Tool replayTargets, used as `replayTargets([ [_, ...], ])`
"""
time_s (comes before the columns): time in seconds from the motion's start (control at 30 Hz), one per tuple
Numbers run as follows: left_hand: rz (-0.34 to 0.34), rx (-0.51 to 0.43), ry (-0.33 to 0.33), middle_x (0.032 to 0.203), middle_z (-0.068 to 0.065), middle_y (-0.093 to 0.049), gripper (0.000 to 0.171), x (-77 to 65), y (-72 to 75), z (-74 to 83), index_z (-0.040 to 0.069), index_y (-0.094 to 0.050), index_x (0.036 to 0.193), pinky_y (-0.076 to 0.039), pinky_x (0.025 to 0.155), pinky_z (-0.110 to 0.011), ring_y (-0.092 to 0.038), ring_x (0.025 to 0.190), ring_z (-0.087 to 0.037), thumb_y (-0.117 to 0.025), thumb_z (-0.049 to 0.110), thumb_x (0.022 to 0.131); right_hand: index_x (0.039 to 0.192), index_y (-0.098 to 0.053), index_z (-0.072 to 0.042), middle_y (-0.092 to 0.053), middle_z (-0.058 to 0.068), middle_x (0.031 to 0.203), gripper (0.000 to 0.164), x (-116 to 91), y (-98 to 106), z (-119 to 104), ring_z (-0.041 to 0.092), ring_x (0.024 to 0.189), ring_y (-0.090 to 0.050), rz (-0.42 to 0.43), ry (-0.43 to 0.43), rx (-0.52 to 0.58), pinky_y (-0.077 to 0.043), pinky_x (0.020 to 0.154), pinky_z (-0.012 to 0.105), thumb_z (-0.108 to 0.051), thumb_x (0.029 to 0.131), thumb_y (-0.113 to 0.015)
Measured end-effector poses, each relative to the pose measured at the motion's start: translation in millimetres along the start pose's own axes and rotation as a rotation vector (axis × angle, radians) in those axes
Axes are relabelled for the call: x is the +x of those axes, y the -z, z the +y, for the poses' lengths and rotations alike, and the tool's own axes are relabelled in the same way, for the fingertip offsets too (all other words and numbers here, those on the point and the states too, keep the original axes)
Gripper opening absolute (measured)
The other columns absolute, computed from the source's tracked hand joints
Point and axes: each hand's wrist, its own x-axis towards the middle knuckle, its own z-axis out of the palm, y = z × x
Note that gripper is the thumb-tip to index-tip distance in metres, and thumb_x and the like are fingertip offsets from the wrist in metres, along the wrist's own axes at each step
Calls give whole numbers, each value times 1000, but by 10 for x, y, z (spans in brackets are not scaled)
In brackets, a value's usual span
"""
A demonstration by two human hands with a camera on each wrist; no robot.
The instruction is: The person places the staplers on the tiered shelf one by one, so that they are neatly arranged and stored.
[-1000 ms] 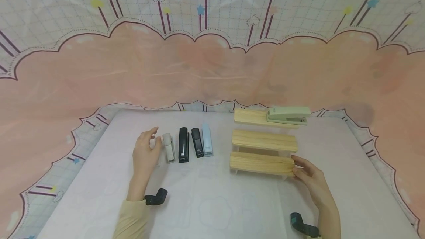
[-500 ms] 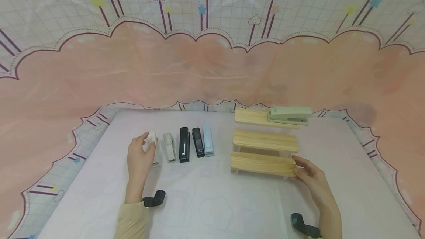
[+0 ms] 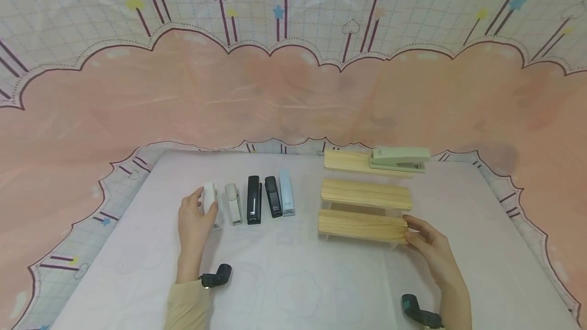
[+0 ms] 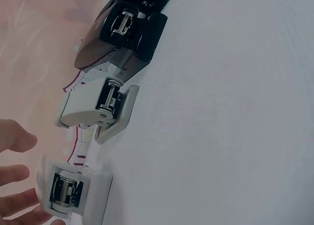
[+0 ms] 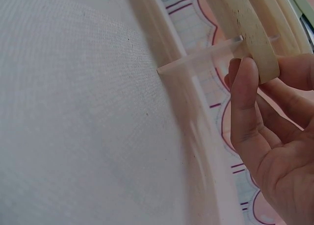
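Observation:
My left hand (image 3: 194, 225) is around a white stapler (image 3: 209, 198), the leftmost in a row on the table. In the left wrist view, fingers (image 4: 19, 203) lie behind this white stapler (image 4: 66, 189), and the thumb stands off from it. My right hand (image 3: 430, 248) pinches the right end of the lowest board of a three-tier wooden display stand (image 3: 362, 225). The right wrist view shows the thumb against the board's underside (image 5: 267, 63) and a clear support below. A pale green stapler (image 3: 398, 159) lies on the right part of the top board.
Right of the white stapler stand a small light grey stapler (image 3: 233, 204), a large black stapler (image 3: 254, 200), a smaller black stapler (image 3: 273, 196) and a light blue stapler (image 3: 286, 193). A white cloth covers the table (image 3: 293, 279); a patterned curtain (image 3: 275, 95) hangs behind.
My left hand has moved left from beside the light grey stapler to the white stapler, then slightly back right and down around it. The right hand stays on the stand.

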Motion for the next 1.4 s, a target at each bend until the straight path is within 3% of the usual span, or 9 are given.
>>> replayTargets([
  [0.27,-3,18,6,128,-33,-51,59,-9,-58,-59,-7,-44,137,-48,90,-57,-55,112,-48,-64,15,86,134,-42,12,-57,-24,113,47,-8,1,7,-5,95,-61,-1,10,19,-54,76,15,-8,95,-57],
  [0.83,18,-36,35,126,-34,-52,62,-20,-155,-72,-7,-40,140,-50,87,-57,-56,110,-48,-65,8,85,134,-43,12,-57,-24,113,46,0,-3,8,-6,95,-61,1,18,13,-54,75,15,-7,95,-56],
  [1.4,25,-119,109,126,-32,-53,60,-17,-124,-41,-2,-45,139,-48,90,-57,-55,109,-46,-61,0,81,135,-43,11,-57,-23,112,45,-6,-6,-2,-7,94,-59,7,2,19,-54,75,15,-4,95,-55],
])
